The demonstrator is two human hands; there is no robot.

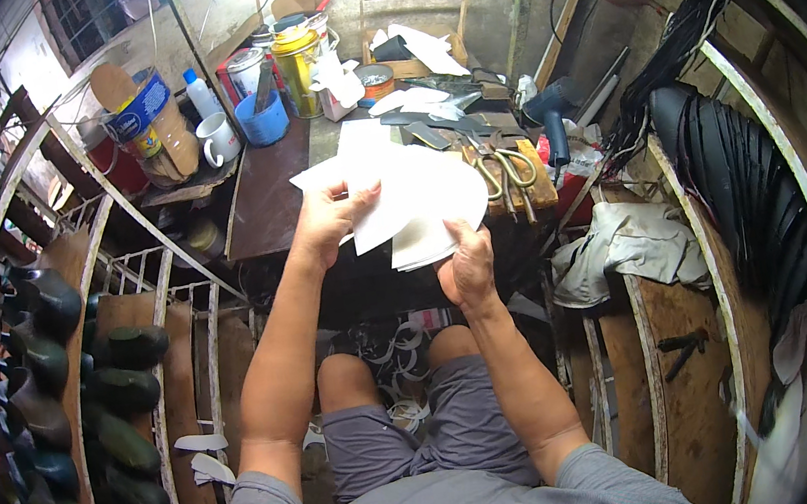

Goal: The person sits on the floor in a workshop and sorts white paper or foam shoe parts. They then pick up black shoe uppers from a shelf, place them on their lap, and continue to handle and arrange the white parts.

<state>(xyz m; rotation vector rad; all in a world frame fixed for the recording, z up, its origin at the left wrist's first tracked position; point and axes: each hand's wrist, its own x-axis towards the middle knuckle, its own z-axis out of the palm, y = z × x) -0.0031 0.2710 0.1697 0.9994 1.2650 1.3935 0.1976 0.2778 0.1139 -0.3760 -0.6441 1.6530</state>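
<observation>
In front of my chest, above the near edge of the workbench [262,204], both hands hold thin white cut sheets [419,174]. My left hand [322,227] pinches some of them between thumb and fingers at their left side. At the lower right, my right hand [467,269] grips a small stack of the sheets, thumb on top. The pieces overlap in a fan, with curved and pointed outlines; whether they are paper or thin foam I cannot tell. Just beyond the right hand, scissors [507,177] hang from a worn wooden block [542,189] on the bench.
Dark shoe lasts [124,372] fill the left rack. On the bench stand a blue cup [263,120], a yellow can [298,68] and more white cut pieces [415,99]. A heat gun [554,123] hangs at the right. A grey cloth [630,249] lies on the right rack.
</observation>
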